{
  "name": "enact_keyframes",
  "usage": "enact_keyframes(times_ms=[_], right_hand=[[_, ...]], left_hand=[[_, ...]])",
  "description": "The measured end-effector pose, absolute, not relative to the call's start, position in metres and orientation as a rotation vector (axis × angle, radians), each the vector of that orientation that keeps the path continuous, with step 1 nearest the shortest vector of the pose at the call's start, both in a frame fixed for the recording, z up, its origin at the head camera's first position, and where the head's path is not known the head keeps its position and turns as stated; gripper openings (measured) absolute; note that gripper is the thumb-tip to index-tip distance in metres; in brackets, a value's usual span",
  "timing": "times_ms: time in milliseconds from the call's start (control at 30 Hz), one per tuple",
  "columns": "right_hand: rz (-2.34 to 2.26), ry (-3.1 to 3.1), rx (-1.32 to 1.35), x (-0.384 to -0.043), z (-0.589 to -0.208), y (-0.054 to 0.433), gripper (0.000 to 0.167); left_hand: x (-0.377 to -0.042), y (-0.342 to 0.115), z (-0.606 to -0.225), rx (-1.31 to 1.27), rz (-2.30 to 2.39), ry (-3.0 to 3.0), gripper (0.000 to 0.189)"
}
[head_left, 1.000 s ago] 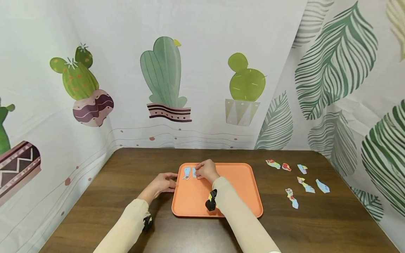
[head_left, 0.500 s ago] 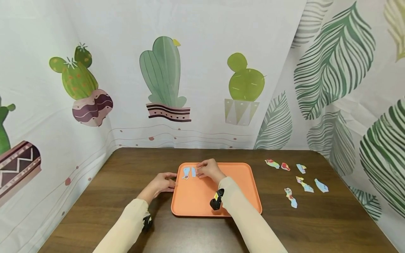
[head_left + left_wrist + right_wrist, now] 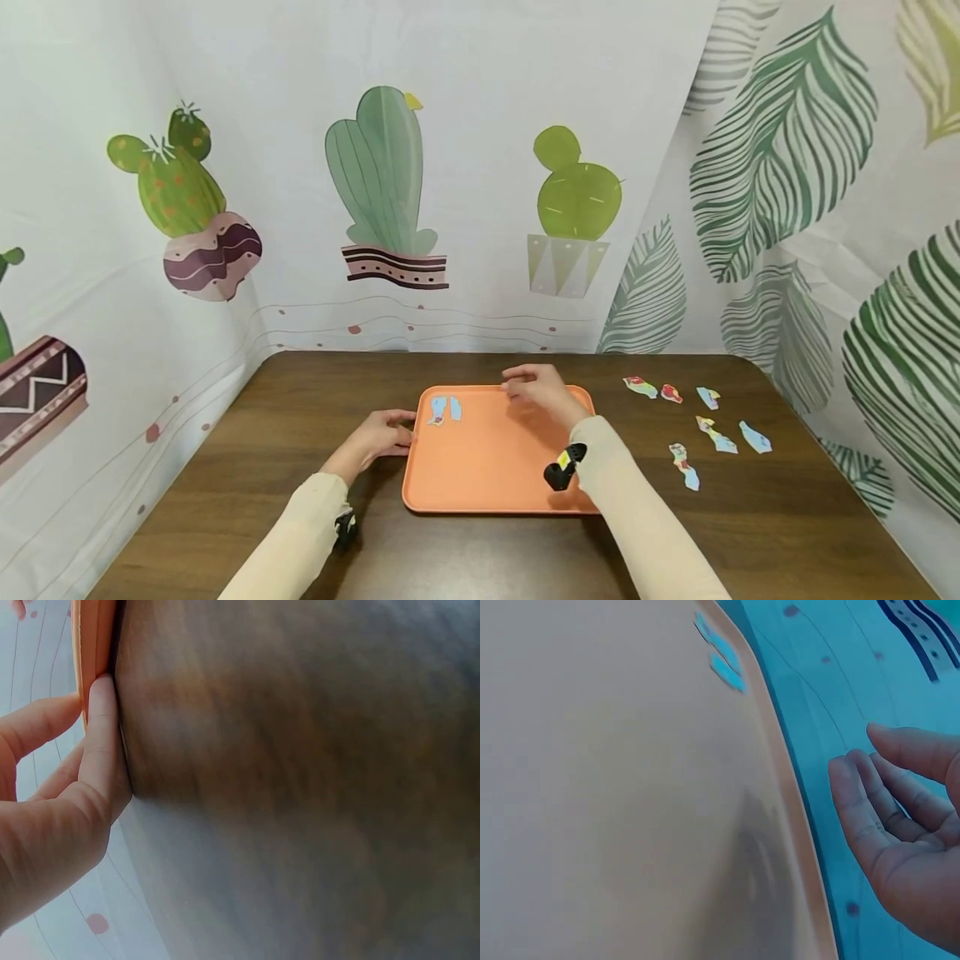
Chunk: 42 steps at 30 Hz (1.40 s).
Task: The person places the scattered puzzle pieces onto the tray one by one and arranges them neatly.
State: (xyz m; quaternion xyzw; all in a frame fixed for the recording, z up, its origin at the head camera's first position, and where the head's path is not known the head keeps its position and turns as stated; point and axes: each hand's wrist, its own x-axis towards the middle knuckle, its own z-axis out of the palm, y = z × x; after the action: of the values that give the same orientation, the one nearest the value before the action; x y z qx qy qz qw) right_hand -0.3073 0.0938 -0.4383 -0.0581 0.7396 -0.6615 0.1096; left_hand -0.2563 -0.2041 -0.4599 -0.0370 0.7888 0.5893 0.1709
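An orange tray [image 3: 498, 498] lies on the table. My left hand [image 3: 380, 435] is at its left edge; in the left wrist view relaxed fingers [image 3: 103, 727] touch the rim and outer wall. Two light-blue paper pieces lie side by side in the tray's far left corner: a left piece [image 3: 438, 409] with a colored patch and a narrower piece [image 3: 455, 408]. My right hand [image 3: 546, 392] hovers over the tray's far right part, fingers loosely bent, nothing between them. The right wrist view shows this hand [image 3: 907, 825] apart from the tray surface.
Several irregular paper pieces lie on the table right of the tray, among them a red one [image 3: 671, 393], a pale blue one [image 3: 754, 437] and a long patterned one [image 3: 684, 467]. A printed curtain [image 3: 487, 167] stands behind the brown table [image 3: 322, 383].
My right hand has let go of the narrower paper piece and moved right across the tray, uncovering that piece. The left hand stays at the tray's edge.
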Motion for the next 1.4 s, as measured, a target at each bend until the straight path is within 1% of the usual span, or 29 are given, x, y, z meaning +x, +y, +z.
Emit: enact_keyframes(times_ms=[167, 367, 633, 900, 1100, 1400], right_hand=[[-1.94, 2.214, -0.174, -0.302, -0.432, 0.126, 0.037], [-1.923, 2.241, -0.215, -0.295, -0.43, 0.163, 0.046], [-1.881, 2.266, -0.277, -0.281, -0.44, 0.212, 0.054], [-1.844, 2.321, -0.258, -0.264, -0.445, 0.253, 0.061], [-1.797, 2.379, -0.201, -0.249, -0.445, 0.279, 0.064], [-1.785, 2.384, -0.136, -0.227, -0.454, 0.319, 0.063]], left_hand=[[-0.258, -0.206, -0.461, -0.101, 1.688, 2.235, 0.052], [-0.26, -0.206, -0.461, -0.095, 1.699, 2.238, 0.051], [-0.26, -0.203, -0.463, -0.103, 1.68, 2.239, 0.05], [-0.261, -0.202, -0.463, -0.104, 1.68, 2.252, 0.049], [-0.261, -0.202, -0.464, -0.099, 1.675, 2.253, 0.05], [-0.261, -0.205, -0.465, -0.116, 1.683, 2.247, 0.05]])
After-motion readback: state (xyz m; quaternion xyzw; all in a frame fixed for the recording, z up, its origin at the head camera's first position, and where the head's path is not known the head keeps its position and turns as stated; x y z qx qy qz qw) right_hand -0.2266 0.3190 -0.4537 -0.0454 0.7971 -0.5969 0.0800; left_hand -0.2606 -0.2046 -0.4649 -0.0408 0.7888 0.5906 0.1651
